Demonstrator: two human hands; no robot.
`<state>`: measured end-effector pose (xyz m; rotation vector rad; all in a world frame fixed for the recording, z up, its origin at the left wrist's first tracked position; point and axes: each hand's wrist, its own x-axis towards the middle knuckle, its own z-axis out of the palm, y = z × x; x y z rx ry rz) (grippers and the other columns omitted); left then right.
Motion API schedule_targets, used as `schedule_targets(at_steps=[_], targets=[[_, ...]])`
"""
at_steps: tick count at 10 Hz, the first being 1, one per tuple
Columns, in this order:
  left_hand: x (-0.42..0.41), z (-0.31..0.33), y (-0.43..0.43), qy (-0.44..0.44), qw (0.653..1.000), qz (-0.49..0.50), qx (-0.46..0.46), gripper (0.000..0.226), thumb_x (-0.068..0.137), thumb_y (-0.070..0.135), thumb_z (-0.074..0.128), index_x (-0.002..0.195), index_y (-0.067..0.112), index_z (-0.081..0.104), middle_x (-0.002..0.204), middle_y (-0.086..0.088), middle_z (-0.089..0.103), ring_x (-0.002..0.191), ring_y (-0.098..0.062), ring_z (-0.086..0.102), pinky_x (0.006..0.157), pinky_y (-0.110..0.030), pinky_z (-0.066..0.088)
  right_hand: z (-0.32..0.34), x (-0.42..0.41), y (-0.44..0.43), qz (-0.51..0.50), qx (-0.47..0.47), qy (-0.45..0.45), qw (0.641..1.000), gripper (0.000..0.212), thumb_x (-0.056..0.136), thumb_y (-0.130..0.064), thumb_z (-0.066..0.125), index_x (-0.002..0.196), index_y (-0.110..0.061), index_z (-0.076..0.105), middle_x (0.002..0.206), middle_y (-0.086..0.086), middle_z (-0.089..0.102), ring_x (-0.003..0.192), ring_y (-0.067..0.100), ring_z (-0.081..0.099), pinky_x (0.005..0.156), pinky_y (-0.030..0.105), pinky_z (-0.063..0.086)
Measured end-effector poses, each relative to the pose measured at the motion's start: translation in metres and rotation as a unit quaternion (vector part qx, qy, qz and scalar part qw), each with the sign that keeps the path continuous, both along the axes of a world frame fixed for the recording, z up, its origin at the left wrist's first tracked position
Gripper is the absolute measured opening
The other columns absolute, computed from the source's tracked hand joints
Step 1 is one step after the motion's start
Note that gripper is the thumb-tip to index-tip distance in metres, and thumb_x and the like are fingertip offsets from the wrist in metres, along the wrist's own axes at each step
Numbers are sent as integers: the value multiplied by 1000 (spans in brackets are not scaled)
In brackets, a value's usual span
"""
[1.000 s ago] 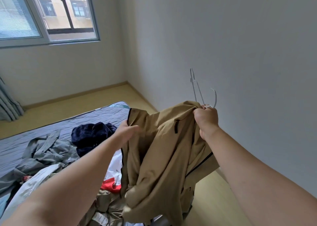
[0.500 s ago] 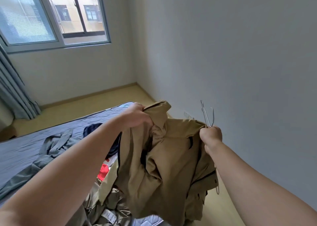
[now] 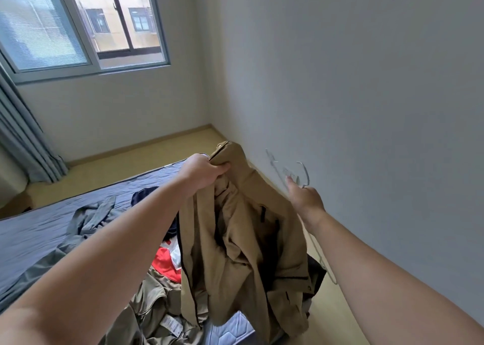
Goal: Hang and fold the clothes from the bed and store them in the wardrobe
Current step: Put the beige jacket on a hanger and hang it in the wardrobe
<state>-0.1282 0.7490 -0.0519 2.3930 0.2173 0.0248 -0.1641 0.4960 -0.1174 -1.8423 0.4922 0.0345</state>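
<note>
At ten o'clock of the view a grey-blue curtain (image 3: 23, 135) hangs beside the window (image 3: 78, 25). Below it, from nine o'clock down to seven, runs the bed with its blue-grey quilted cover (image 3: 31, 234). Clothes lie loose on it: a crumpled grey garment (image 3: 89, 219), a dark navy garment (image 3: 141, 196) half hidden behind the left forearm, a red and white piece (image 3: 163, 260), and at six o'clock an olive-green garment (image 3: 154, 305) with a white label. None of these is folded or hung.

Just above centre the left hand (image 3: 203, 170) is clenched on the collar edge of a tan jacket with dark zips (image 3: 235, 253), holding it up so that the rest hangs in folds over the bed's corner. At three o'clock of the jacket, just beside its shoulder, the right hand (image 3: 305, 199) grips a thin white wire hanger (image 3: 307, 174) below its hook, forefinger pointing out. The hanger's lower part trails down behind the wrist, outside the jacket.

My reading is that the task is at an early stage. The jacket is not yet on the hanger, the pile on the bed waits, and the wardrobe is not in view, so hanging, folding and storing all remain to be done
</note>
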Motion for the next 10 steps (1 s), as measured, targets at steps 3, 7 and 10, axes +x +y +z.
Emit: schedule_targets(at_steps=[3, 7, 10], targets=[[16, -44, 20, 6, 997, 81, 9, 36, 93, 35, 61, 65, 12, 62, 60, -4, 57, 56, -24, 53, 50, -26, 34, 4, -8, 22, 37, -58, 16, 998, 36, 89, -38, 47, 63, -14, 47, 61, 1, 48, 59, 21, 44, 59, 34, 36], [5, -67, 38, -20, 990, 127, -53, 38, 90, 43, 64, 65, 15, 66, 46, 6, 55, 52, -22, 54, 50, -27, 36, -3, -21, 37, 154, -114, 88, 978, 26, 92, -30, 45, 72, -14, 50, 76, 8, 50, 73, 26, 46, 61, 30, 36], [-19, -13, -28, -72, 978, -14, -193, 13, 85, 29, 78, 76, 20, 78, 55, 5, 48, 45, -10, 37, 44, -21, 28, -15, -16, 59, 89, 16, 60, 994, 29, 102, -30, 42, 75, -22, 44, 76, 0, 47, 63, 14, 45, 68, 33, 46]])
